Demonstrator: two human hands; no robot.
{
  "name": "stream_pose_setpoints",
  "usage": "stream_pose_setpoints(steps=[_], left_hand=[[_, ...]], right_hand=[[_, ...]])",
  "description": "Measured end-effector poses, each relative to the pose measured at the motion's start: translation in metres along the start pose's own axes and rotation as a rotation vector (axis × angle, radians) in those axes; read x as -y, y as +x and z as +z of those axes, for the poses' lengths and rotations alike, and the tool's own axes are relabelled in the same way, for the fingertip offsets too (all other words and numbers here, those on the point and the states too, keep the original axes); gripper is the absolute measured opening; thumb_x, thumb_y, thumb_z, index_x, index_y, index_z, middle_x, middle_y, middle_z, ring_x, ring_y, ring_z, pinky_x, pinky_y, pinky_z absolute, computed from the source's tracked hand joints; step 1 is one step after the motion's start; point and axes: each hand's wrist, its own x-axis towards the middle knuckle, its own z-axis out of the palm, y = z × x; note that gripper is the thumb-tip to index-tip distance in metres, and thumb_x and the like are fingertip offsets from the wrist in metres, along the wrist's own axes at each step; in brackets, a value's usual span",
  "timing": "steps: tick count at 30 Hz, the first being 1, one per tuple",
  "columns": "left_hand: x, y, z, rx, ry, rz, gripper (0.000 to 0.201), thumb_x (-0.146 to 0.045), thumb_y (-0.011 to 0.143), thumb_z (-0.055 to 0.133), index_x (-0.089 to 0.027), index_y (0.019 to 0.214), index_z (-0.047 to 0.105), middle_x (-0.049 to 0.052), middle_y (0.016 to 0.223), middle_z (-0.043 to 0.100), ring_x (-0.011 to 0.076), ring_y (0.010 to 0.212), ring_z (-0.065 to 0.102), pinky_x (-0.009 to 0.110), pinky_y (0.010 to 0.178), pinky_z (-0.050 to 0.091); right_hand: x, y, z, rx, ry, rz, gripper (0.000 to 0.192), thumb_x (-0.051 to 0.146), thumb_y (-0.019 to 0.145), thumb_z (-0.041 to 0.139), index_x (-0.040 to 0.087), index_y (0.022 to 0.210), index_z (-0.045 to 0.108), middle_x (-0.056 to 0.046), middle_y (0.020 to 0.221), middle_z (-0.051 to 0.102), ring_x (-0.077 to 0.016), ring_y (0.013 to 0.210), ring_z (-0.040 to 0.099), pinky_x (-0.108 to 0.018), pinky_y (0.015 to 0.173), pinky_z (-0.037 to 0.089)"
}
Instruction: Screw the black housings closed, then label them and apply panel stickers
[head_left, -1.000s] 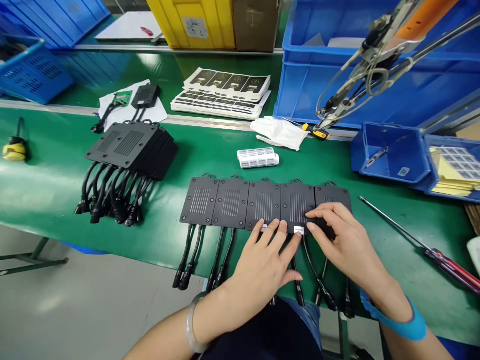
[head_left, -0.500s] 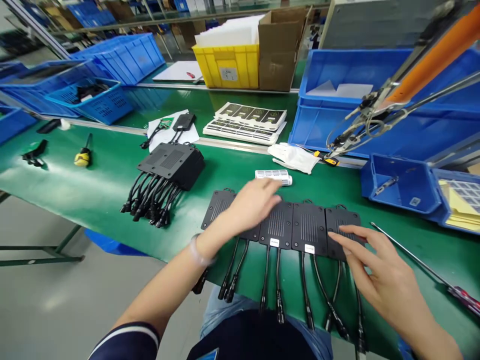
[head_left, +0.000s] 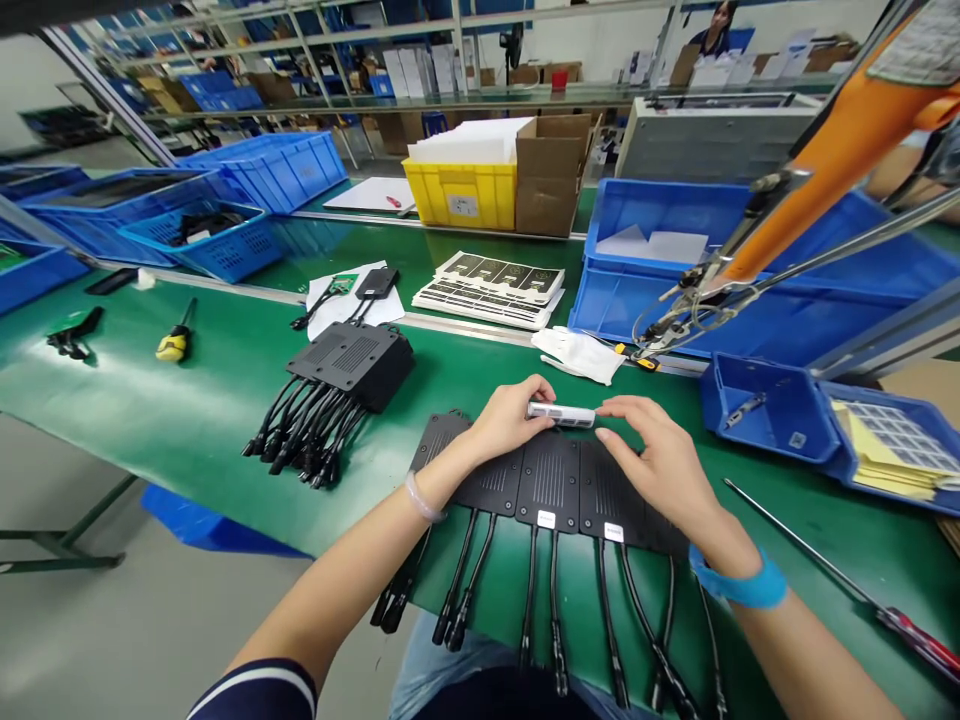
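My left hand (head_left: 506,420) grips the left end of a small roll of white printed labels (head_left: 566,416) between thumb and fingers, above the row of black boxes. At the roll's other end is my right hand (head_left: 656,455), thumb and fingers apart; its fingertips are close to the roll, and I cannot tell whether they touch. Below lie several flat black ribbed boxes (head_left: 550,480) side by side, their black cables (head_left: 529,600) hanging toward me. Two of the boxes carry a small white label (head_left: 613,532) near the cable end. My right hand partly covers the rightmost boxes.
Left stands a stack of black boxes (head_left: 352,365) with bundled cables. Behind lie printed sheets (head_left: 491,290) and a white glove (head_left: 577,353). A long screwdriver (head_left: 810,550) and small blue bins (head_left: 772,405) are right. An orange arm (head_left: 817,160) overhangs the bench.
My left hand has taken the label roll and lifted it nearer to me. My right hand has moved left and up to the roll's right end. The view has tilted up.
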Motion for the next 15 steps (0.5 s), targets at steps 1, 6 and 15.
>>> stream_pose_setpoints(steps=[1, 6, 15], left_hand=[[-0.003, -0.002, 0.001, -0.011, -0.028, 0.006, 0.024, -0.009, 0.076, 0.071, -0.019, 0.094, 0.059, -0.003, 0.091, 0.069, 0.0126, 0.081, 0.065, 0.021, 0.073, 0.045], [-0.010, -0.008, 0.001, -0.050, -0.128, 0.007, 0.023, -0.011, 0.073, 0.074, -0.020, 0.090, 0.061, -0.004, 0.090, 0.070, 0.0133, 0.081, 0.065, 0.022, 0.075, 0.046], [0.002, -0.012, -0.002, -0.097, -0.331, -0.051, 0.009, -0.023, 0.082, 0.065, -0.018, 0.086, 0.072, 0.001, 0.088, 0.075, 0.0165, 0.083, 0.067, 0.024, 0.078, 0.048]], right_hand=[[-0.001, 0.006, 0.006, -0.001, 0.018, -0.012, 0.018, 0.030, 0.090, 0.058, 0.021, 0.103, 0.064, -0.008, 0.109, 0.067, -0.0234, 0.105, 0.061, -0.038, 0.088, 0.049], [0.000, 0.023, 0.029, 0.033, 0.063, -0.040, 0.012, 0.029, 0.086, 0.062, 0.022, 0.096, 0.064, -0.003, 0.094, 0.071, -0.0196, 0.088, 0.064, -0.033, 0.077, 0.049], [-0.003, 0.023, 0.035, -0.069, 0.046, -0.018, 0.012, 0.028, 0.087, 0.061, 0.021, 0.078, 0.065, 0.000, 0.077, 0.070, -0.0173, 0.072, 0.064, -0.032, 0.069, 0.046]])
